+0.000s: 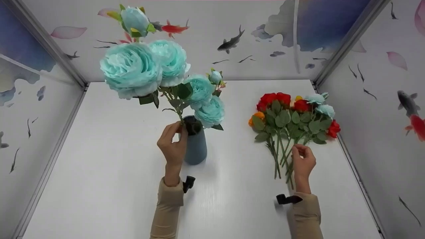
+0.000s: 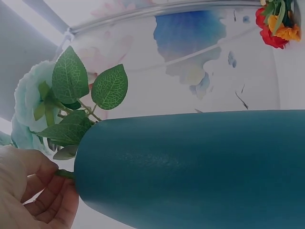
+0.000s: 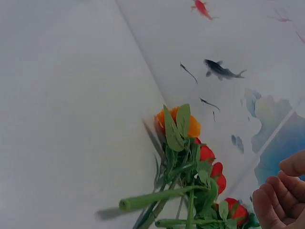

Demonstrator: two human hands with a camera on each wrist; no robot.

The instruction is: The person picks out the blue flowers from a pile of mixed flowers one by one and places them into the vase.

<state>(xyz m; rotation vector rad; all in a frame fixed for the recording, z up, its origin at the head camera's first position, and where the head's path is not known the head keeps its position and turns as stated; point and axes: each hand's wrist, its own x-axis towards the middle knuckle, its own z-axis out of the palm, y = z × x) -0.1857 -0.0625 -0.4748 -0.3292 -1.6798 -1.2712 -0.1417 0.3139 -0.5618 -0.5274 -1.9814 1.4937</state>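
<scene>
My left hand [image 1: 173, 141] pinches a green stem of light-blue artificial peonies [image 1: 131, 68] between thumb and fingers, right at the mouth of a blue-grey vase [image 1: 196, 146]. The blooms fan out above and beside the vase. In the left wrist view, the stem [image 2: 65, 174] shows between the fingertips and the vase's rim; its lower end is hidden. My right hand [image 1: 303, 162] hovers close by the stems of a bunch of artificial flowers, fingers loosely bent. Nothing shows between its fingers [image 3: 271, 200] in the right wrist view.
Red roses [image 1: 284, 99], orange flowers [image 1: 257, 118] and pale-blue flowers [image 1: 325, 109] lie in a leafy bunch on the right of the white table [image 1: 109, 159], stems toward me. Panels [image 1: 199, 53] printed with fish and petals enclose the table's back and sides.
</scene>
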